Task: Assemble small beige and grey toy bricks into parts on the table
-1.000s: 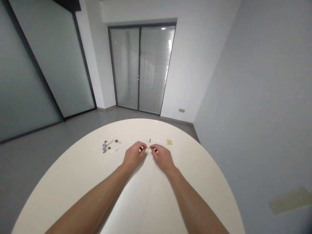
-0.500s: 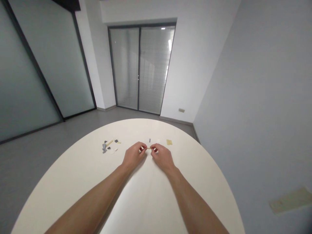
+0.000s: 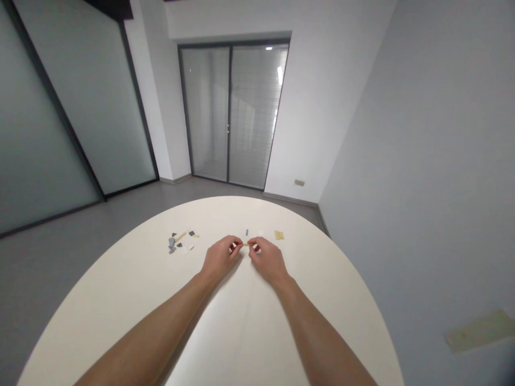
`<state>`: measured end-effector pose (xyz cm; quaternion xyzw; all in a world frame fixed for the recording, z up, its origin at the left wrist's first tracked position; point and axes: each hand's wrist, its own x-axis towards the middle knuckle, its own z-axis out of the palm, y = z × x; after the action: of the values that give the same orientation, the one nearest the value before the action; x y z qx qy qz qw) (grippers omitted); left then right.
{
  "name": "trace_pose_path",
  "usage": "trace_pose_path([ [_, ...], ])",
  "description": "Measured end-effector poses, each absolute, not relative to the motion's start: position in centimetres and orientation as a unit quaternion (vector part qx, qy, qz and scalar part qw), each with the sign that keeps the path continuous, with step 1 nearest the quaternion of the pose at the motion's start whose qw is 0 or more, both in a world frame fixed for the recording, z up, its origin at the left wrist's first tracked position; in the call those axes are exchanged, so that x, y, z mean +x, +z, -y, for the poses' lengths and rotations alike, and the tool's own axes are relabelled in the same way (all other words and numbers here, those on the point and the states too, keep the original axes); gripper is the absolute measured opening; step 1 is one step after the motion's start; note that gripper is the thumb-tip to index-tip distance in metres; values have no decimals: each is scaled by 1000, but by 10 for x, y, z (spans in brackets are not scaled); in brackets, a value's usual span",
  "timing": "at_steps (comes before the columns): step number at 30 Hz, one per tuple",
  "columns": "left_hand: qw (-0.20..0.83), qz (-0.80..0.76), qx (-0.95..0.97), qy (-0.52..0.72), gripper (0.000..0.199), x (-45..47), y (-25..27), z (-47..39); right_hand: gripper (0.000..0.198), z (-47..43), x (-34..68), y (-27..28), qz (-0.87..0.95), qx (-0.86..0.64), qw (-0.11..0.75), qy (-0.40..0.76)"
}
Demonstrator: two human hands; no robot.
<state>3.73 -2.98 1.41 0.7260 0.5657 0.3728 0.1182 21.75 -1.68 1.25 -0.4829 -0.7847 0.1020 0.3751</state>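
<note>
Between my fingertips, just above or on the white round table [image 3: 241, 321], is a small thin tan piece [image 3: 245, 244], too small to make out closely. My left hand [image 3: 222, 256] pinches its left end. The right end is pinched by my right hand [image 3: 267, 259]. Just beyond my fingers lies a small grey piece [image 3: 247, 232]. To the right of it, a pale piece [image 3: 261, 234] barely stands out from the tabletop. Farther right rests a flat yellowish piece [image 3: 279, 235].
Left of my hands, loose small parts are scattered: grey pieces [image 3: 171, 244], a long tan piece [image 3: 181, 237], dark pieces [image 3: 191, 233] and a white piece [image 3: 191, 247]. Past the table stand a glazed door [image 3: 229, 112] and a plain wall [image 3: 422, 161] on the right.
Both hands keep their pinch on the tan piece in nearly the same place. The view has shifted very slightly; nothing else visibly moved.
</note>
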Motion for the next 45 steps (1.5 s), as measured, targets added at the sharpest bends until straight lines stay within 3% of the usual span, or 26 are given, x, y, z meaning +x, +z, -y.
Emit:
trace_pose_path([
  [14, 117, -564, 729, 369, 26, 37, 13, 30, 12, 16, 218, 12, 785, -485, 373, 102],
  [45, 110, -567, 733, 359, 35, 38, 16, 30, 23, 16, 218, 14, 804, -444, 380, 109],
])
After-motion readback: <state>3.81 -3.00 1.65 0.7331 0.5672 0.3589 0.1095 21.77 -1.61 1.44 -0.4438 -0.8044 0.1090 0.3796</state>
